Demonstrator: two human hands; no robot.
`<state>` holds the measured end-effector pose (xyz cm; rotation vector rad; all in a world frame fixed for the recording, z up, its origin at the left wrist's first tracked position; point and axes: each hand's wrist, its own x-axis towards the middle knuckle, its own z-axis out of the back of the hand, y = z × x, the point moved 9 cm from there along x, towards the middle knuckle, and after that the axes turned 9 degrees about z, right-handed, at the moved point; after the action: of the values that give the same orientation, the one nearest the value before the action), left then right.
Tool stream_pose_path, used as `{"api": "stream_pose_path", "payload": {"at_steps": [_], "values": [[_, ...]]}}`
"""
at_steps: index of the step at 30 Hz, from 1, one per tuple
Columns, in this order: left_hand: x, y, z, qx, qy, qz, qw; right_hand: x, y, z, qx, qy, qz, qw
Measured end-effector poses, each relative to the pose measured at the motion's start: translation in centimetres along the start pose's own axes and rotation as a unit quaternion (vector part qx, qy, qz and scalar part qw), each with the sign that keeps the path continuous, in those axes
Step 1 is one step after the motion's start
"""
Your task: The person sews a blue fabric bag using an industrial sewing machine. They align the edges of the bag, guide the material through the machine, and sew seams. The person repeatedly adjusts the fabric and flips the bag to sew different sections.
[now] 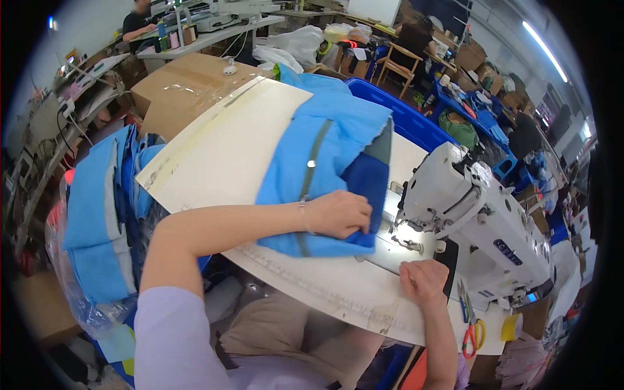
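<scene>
Red-handled scissors (468, 341) lie just right of the right hand (426, 282), whose fingers curl together beside the white sewing machine (439, 175). Farther left, the left hand (338, 214) clamps light-blue cloth (338, 146) by its dark-blue part (364, 179). Beyond that grip stand a cardboard box (195, 88) and a blue bin (403, 116).

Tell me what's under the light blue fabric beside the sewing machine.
White tabletop shows either side of the light blue fabric, which appears to rest on it. Anything else directly underneath is covered.
</scene>
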<state>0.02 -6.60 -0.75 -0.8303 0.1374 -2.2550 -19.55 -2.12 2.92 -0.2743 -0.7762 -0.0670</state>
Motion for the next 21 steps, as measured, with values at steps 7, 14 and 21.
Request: {"api": "stream_pose_path", "payload": {"at_steps": [7,14,21], "values": [[-8.2,-5.9,5.0,-0.049,0.036,-0.006,0.998,0.2,-0.6,0.8,-0.001,-0.03,-0.035,0.999],[-8.8,-6.4,5.6,-0.021,0.03,-0.005,0.999,5.9,6.4,5.8,0.112,-0.125,-0.099,0.981],[-8.4,-6.5,5.6,-0.013,0.061,0.021,0.998,12.6,14.4,18.3,0.276,-0.19,-0.05,0.941]]}}
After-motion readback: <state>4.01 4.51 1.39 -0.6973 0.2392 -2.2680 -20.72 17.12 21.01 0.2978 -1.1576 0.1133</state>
